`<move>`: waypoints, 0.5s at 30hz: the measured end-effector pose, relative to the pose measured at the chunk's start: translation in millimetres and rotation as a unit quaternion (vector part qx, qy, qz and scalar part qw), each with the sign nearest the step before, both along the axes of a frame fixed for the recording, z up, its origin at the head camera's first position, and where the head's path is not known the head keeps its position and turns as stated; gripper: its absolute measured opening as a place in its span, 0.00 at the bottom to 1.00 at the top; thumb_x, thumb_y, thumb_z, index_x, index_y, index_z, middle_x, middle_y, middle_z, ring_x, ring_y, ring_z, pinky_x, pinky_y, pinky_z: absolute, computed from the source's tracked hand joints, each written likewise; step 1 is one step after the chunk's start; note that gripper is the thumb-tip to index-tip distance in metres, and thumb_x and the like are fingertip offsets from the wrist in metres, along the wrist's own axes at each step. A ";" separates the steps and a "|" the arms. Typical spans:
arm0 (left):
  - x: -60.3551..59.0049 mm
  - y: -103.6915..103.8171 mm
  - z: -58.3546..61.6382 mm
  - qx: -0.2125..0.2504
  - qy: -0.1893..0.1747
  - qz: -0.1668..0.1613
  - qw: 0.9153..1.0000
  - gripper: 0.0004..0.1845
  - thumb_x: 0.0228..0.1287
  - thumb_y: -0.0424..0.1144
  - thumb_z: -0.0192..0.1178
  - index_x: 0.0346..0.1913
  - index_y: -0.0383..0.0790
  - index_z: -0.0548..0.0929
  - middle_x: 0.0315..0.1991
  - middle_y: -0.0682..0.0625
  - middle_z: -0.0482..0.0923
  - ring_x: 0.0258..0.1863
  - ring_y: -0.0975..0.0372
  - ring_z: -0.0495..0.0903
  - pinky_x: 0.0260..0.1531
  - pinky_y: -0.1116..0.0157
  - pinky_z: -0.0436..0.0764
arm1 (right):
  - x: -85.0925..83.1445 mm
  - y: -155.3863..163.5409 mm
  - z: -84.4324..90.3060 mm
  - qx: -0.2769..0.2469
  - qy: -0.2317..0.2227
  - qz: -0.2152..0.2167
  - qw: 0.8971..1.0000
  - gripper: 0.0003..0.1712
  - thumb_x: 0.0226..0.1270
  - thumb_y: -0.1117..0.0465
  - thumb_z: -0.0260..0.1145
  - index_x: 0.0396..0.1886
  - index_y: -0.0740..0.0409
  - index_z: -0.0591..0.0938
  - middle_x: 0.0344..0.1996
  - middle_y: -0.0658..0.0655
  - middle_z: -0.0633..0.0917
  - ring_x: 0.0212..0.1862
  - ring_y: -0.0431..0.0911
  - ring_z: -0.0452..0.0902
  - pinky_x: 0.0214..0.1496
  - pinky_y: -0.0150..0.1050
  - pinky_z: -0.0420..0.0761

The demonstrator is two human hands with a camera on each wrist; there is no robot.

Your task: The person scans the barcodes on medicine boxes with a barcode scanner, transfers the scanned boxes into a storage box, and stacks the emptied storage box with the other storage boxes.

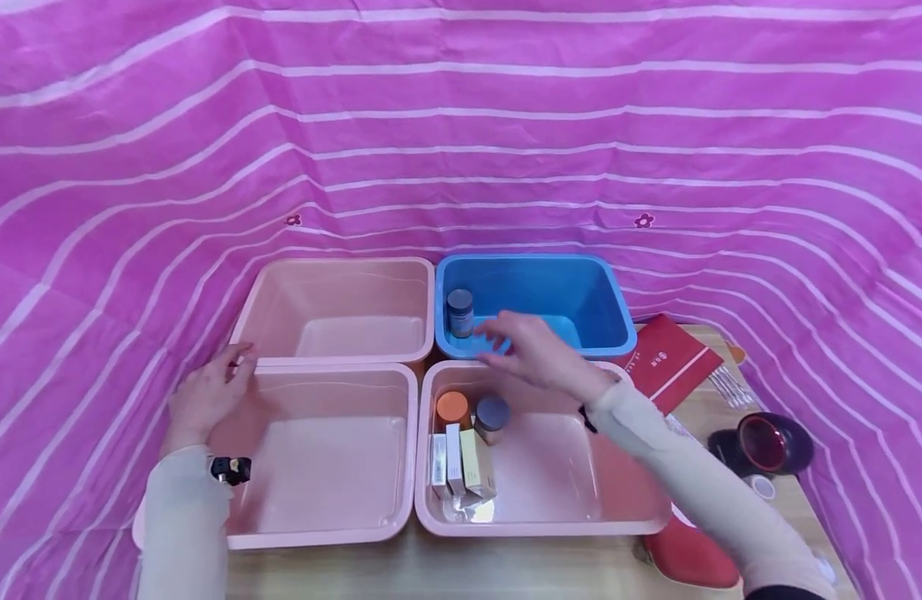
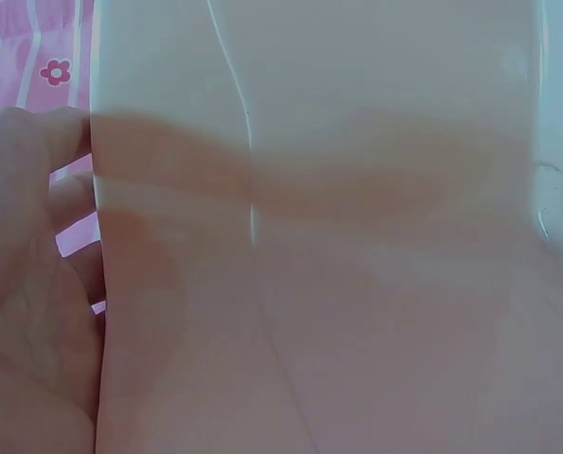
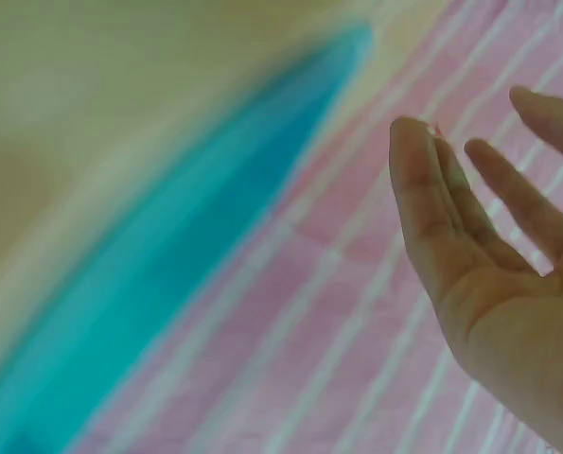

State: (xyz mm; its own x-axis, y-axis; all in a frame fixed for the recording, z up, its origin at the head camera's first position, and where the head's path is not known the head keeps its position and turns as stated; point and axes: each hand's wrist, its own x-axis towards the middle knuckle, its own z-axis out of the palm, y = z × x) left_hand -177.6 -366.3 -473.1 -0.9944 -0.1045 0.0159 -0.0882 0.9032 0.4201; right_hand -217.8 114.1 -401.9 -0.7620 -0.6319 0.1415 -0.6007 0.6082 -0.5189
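Note:
Four tubs stand together: two pink ones on the left (image 1: pixel 333 454) (image 1: pixel 341 312), a blue tub (image 1: pixel 536 304) at the back right and a pink tub (image 1: pixel 551 467) at the front right. My left hand (image 1: pixel 206 392) rests on the far left corner rim of the front left tub (image 2: pixel 167 284). My right hand (image 1: pixel 528 346) hovers open, fingers spread, over the front rim of the blue tub (image 3: pixel 167 265), holding nothing. A small grey-capped jar (image 1: pixel 460 312) stands in the blue tub. The front right tub holds an orange-capped jar (image 1: pixel 452 408), a grey-capped jar (image 1: pixel 493 415) and small boxes (image 1: pixel 461 462).
Pink striped cloth (image 1: pixel 461 125) drapes behind and around the wooden table. To the right lie a red booklet (image 1: pixel 667 358), a dark round holder with a red lens (image 1: pixel 764 442), a small tape roll (image 1: pixel 761 486) and a red object (image 1: pixel 689 558) at the front edge.

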 end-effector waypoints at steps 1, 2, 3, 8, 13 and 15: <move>-0.2 -1.3 0.3 0.001 0.003 -0.002 1.000 0.33 0.80 0.61 0.38 0.74 0.44 0.69 0.56 0.30 0.80 0.55 0.28 0.76 0.44 0.31 0.71 | 7.5 3.8 -7.5 -0.007 -0.017 0.009 1.000 0.20 0.67 0.62 0.73 0.58 0.59 0.84 0.45 0.57 0.87 0.45 0.47 0.86 0.44 0.39 0.88; -0.3 -2.5 0.4 0.000 0.005 -0.002 1.000 0.32 0.80 0.60 0.39 0.74 0.44 0.70 0.56 0.30 0.80 0.55 0.28 0.76 0.44 0.31 0.72 | 13.6 6.9 -15.9 -0.010 -0.038 0.017 0.999 0.20 0.66 0.63 0.74 0.57 0.60 0.84 0.45 0.57 0.87 0.45 0.46 0.86 0.44 0.38 0.88; -0.1 -3.2 0.8 0.000 0.006 -0.003 1.000 0.32 0.80 0.60 0.39 0.74 0.44 0.70 0.56 0.30 0.80 0.54 0.28 0.76 0.43 0.31 0.72 | 17.6 9.7 -25.0 -0.010 -0.059 0.028 0.998 0.21 0.66 0.63 0.74 0.58 0.60 0.84 0.46 0.58 0.88 0.44 0.46 0.86 0.44 0.38 0.88; 0.4 -4.4 0.0 0.003 0.008 -0.007 1.000 0.32 0.81 0.60 0.40 0.74 0.43 0.70 0.55 0.29 0.80 0.53 0.28 0.77 0.43 0.32 0.73 | 22.4 17.3 -62.6 0.007 -0.135 0.043 0.990 0.28 0.65 0.62 0.76 0.65 0.57 0.82 0.50 0.56 0.87 0.45 0.48 0.83 0.47 0.39 0.87; -1.4 -3.2 -2.1 0.004 0.007 -0.015 1.000 0.32 0.81 0.59 0.40 0.74 0.42 0.70 0.55 0.29 0.80 0.52 0.29 0.77 0.44 0.33 0.73 | 20.6 17.8 -79.0 0.045 -0.113 0.041 0.992 0.31 0.62 0.59 0.78 0.65 0.50 0.82 0.58 0.52 0.86 0.53 0.47 0.81 0.57 0.44 0.85; -2.5 -2.3 -2.0 0.003 0.009 -0.017 1.000 0.32 0.81 0.59 0.40 0.74 0.42 0.70 0.55 0.29 0.80 0.52 0.29 0.78 0.44 0.33 0.73 | 21.9 16.5 -82.0 0.081 -0.091 0.038 0.992 0.31 0.60 0.54 0.80 0.64 0.48 0.84 0.58 0.50 0.86 0.55 0.46 0.81 0.60 0.46 0.83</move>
